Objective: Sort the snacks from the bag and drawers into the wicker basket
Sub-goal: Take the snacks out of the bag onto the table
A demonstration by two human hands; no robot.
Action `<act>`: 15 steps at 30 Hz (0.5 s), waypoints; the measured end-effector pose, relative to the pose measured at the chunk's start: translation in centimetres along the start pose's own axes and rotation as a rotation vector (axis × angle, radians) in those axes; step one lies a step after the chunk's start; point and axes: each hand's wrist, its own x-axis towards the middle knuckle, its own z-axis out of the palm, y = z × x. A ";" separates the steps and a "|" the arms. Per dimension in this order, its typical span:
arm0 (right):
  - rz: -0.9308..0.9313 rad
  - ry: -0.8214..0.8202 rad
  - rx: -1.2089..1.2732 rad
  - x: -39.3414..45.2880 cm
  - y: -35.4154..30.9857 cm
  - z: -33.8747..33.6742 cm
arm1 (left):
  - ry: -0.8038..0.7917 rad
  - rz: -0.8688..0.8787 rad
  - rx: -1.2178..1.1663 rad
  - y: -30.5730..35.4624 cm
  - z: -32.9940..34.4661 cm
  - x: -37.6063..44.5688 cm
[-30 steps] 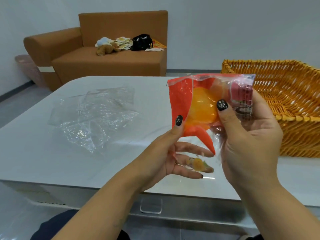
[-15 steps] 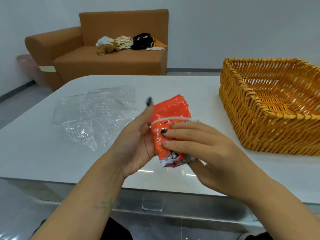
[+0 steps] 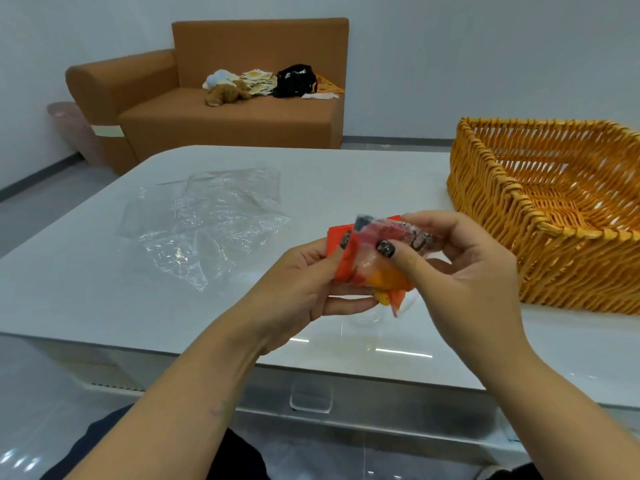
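Observation:
I hold a stack of orange-red snack packets (image 3: 372, 258) with clear windows over the near middle of the white table (image 3: 104, 289). My left hand (image 3: 304, 282) grips the stack from the left and below. My right hand (image 3: 460, 271) pinches the front packet from the right, thumb on its face. The wicker basket (image 3: 491, 202), orange-yellow and with nothing visible inside, stands on the table to the right of my hands. A clear plastic bag (image 3: 201, 223) lies flat and crumpled on the table to the left.
A drawer handle (image 3: 310, 398) shows under the table's front edge. Beyond the table stands a brown sofa (image 3: 225, 123) with a plush toy, papers and a black bag on it. A pink bin (image 3: 74, 129) stands left of the sofa.
The packets went from held up high, to lowered and flat between my hands, to tilted up again with my right thumb on the front packet. The camera view shifted slightly.

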 end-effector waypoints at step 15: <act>0.233 -0.019 0.116 -0.7 -1.4 1.3 | 0.285 0.250 0.067 0.6 0.4 -2.9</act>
